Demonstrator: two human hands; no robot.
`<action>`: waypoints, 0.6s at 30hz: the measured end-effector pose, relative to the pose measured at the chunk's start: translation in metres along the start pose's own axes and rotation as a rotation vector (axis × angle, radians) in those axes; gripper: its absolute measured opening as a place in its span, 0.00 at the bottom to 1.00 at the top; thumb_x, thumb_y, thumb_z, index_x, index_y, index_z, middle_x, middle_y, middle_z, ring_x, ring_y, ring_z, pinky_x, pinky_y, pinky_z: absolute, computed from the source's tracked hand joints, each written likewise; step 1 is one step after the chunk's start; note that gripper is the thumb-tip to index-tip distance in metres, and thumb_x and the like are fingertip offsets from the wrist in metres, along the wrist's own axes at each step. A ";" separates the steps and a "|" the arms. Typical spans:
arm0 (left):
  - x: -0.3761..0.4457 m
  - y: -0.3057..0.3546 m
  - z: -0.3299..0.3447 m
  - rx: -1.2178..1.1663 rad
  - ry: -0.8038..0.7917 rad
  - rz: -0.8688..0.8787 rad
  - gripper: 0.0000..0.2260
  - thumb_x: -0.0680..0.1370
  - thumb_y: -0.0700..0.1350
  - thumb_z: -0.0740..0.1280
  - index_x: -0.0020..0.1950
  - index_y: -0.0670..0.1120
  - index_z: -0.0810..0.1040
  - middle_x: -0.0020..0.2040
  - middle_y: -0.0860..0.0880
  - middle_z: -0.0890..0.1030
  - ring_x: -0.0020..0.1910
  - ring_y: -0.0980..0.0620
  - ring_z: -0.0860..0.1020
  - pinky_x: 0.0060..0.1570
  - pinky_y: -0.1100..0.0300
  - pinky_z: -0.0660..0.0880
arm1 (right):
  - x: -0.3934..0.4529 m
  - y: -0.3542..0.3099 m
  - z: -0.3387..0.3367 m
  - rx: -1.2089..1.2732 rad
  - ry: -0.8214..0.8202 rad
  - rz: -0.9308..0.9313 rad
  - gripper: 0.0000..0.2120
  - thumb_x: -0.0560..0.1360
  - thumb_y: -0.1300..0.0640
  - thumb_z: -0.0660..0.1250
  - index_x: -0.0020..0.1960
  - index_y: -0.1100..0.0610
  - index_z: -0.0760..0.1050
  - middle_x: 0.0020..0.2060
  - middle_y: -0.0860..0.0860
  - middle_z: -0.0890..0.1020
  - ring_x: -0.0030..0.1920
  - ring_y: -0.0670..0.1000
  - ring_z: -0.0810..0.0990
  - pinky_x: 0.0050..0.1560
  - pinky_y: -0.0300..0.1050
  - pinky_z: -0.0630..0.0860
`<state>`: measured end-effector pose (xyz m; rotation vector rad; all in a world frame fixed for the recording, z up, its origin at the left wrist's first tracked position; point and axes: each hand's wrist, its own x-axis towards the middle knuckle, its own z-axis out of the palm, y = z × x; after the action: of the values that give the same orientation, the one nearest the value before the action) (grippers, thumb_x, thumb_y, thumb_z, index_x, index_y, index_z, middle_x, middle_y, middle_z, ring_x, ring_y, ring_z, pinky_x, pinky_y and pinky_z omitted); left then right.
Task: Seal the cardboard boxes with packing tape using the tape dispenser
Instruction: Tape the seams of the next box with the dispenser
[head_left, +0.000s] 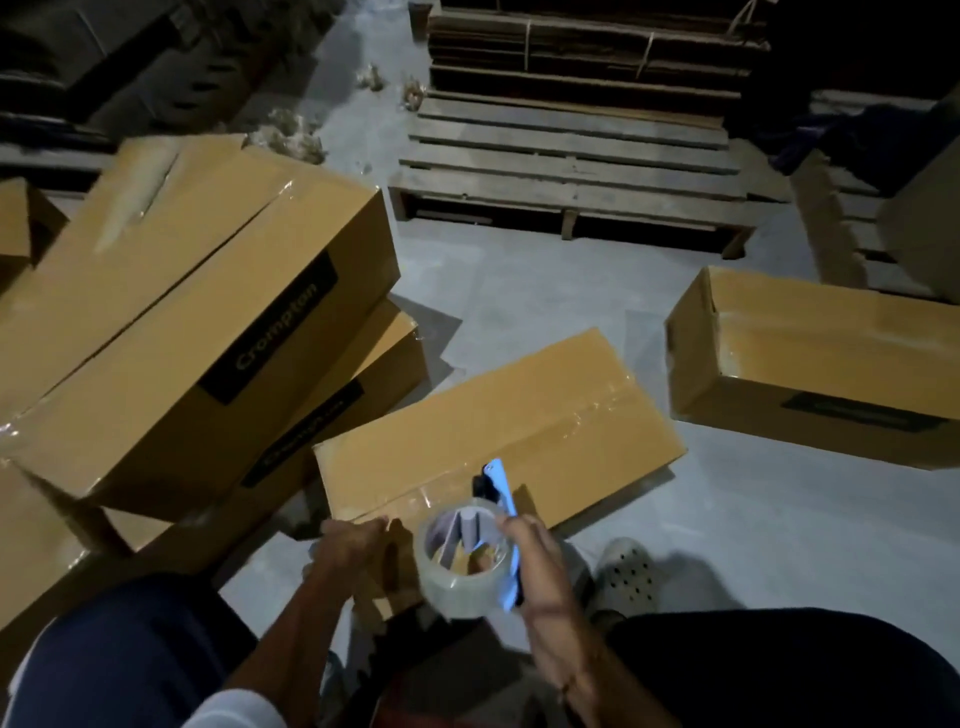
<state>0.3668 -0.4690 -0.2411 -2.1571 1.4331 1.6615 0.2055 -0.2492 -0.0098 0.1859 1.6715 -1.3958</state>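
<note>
The person crouched on a grey floor (545, 291) over a long cardboard box (498, 426) that lay flat just in front of their knees. The right hand (524, 551) gripped the blue tape dispenser (501, 499), fingers wrapped round its handle, with the clear tape roll (460, 561) hanging on the near side and the blue head tipped down toward the box's near end. The left hand (353, 545) rested on the near edge of the same box, fingers curled over the corner; whether it pinched the loose tape end or only steadied the cardboard could not be told, because the frame was blurred there. A shiny strip of tape already ran along the top seam toward the far end. The step in hand looked like anchoring or finishing the strip at the near end. To do it well, the left hand should hold the flaps shut and level, while the dispenser is kept low and centred on the seam, pulled straight so the tape lies without wrinkles, then carried a little down the end wall before tearing. Two boxes (171, 322) leaned stacked at the left, another box (831, 374) lay at the right, and a wooden pallet (571, 166) stood beyond.
</note>
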 end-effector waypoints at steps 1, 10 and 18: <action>0.004 -0.008 0.007 -0.030 0.011 -0.011 0.47 0.54 0.65 0.78 0.68 0.44 0.74 0.61 0.40 0.81 0.58 0.37 0.81 0.59 0.40 0.78 | 0.009 -0.007 -0.008 -0.042 0.005 -0.045 0.07 0.80 0.59 0.64 0.48 0.60 0.80 0.39 0.55 0.82 0.39 0.50 0.79 0.41 0.44 0.73; -0.074 0.064 0.021 0.002 0.176 -0.038 0.41 0.71 0.60 0.76 0.74 0.43 0.61 0.69 0.37 0.69 0.65 0.34 0.71 0.62 0.38 0.73 | 0.141 -0.087 -0.099 -0.447 0.073 -0.243 0.09 0.78 0.53 0.65 0.56 0.55 0.78 0.49 0.53 0.81 0.48 0.51 0.77 0.43 0.44 0.71; -0.064 0.088 0.047 0.169 0.405 0.127 0.45 0.73 0.62 0.73 0.79 0.49 0.49 0.72 0.35 0.61 0.70 0.31 0.62 0.67 0.35 0.65 | 0.236 -0.116 -0.117 -0.505 0.172 -0.322 0.19 0.69 0.43 0.68 0.56 0.51 0.79 0.53 0.48 0.82 0.54 0.48 0.79 0.55 0.46 0.75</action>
<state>0.2732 -0.4527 -0.1702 -2.4419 1.7673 1.1201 -0.0637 -0.2898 -0.1034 -0.2693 2.2140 -1.1559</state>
